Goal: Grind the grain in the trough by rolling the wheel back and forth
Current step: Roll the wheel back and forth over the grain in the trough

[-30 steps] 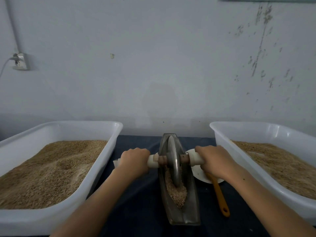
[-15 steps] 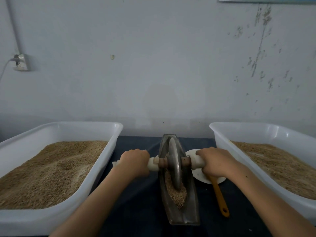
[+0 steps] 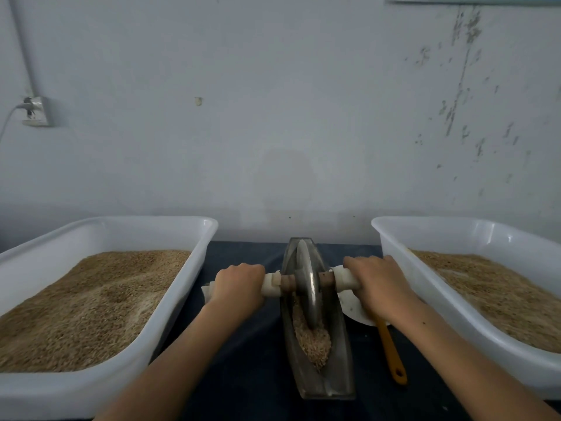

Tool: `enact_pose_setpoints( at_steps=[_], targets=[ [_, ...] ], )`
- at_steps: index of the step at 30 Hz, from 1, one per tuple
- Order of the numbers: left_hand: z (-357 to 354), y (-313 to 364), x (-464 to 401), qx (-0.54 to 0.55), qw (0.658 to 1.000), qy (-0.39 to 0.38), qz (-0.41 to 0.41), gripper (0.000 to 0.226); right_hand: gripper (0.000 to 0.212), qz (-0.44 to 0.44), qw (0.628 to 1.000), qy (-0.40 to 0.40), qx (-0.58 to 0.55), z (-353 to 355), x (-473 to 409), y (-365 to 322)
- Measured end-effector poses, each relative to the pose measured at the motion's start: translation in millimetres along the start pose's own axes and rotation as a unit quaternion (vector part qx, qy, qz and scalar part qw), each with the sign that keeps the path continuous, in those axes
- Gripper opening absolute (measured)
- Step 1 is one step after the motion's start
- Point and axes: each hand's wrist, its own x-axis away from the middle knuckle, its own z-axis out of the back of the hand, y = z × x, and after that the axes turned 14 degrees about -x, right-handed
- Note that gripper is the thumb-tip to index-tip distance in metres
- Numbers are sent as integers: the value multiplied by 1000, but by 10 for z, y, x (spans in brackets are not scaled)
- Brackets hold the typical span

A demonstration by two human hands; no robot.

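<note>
A narrow boat-shaped metal trough (image 3: 340, 369) lies lengthwise on the dark table between my arms. A metal grinding wheel (image 3: 306, 284) stands upright in its far half, on an axle with white-wrapped handles. My left hand (image 3: 238, 285) grips the left handle and my right hand (image 3: 379, 284) grips the right one. A heap of pale crushed grain (image 3: 312, 338) lies in the trough just in front of the wheel, toward me.
A large white tub (image 3: 194, 238) of grain stands on the left and another white tub (image 3: 391, 238) of grain on the right. A white dish (image 3: 352, 308) and an orange-handled tool (image 3: 391, 350) lie right of the trough. A wall socket (image 3: 35, 112) is on the wall behind.
Wheel and both hands sit very slightly farther along the trough than a second ago. The grips are unchanged.
</note>
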Motion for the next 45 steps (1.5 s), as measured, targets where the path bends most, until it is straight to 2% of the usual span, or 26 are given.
enact_pose_setpoints(
  at_steps=[2,5,7,11,15,18,23,26,30,35,38,41,45],
  targets=[
    [-18,15,0,-1,1000,19,12,17,15,11,1000,22,1,-27,5,10],
    [-8,23,-10,-5,1000,23,11,18,10,0,1000,2,-3,-4,0,12],
    [15,8,-21,-12,1000,1,0,20,13,-18,999,-45,-11,50,-4,3],
    [98,-51,-32,1,995,-92,-43,33,24,-55,984,-172,-6,208,-30,-7],
    [140,-76,-24,5,991,-121,-54,38,18,-64,974,-218,-6,250,-44,0],
    [107,-44,-26,-16,996,-81,-40,32,17,-60,979,-195,-14,195,-51,17],
    [-3,29,-16,-18,999,46,17,15,9,-17,999,-11,-26,-31,-26,60],
    [-61,22,-17,-1,997,67,25,14,14,10,999,43,-8,-104,-23,71],
    [-53,-16,-33,5,1000,29,3,17,15,5,1000,1,7,-17,-30,35],
    [34,-109,-54,26,993,-103,-54,32,24,-44,986,-160,4,201,-45,-1],
    [68,-131,-57,32,987,-144,-68,37,21,-54,976,-211,0,250,-50,5],
    [80,-95,-53,15,991,-120,-59,34,19,-62,973,-220,-17,229,-59,34],
    [61,-36,-35,-26,999,-23,-32,23,15,-56,982,-174,-41,115,-54,91]
  ],
)
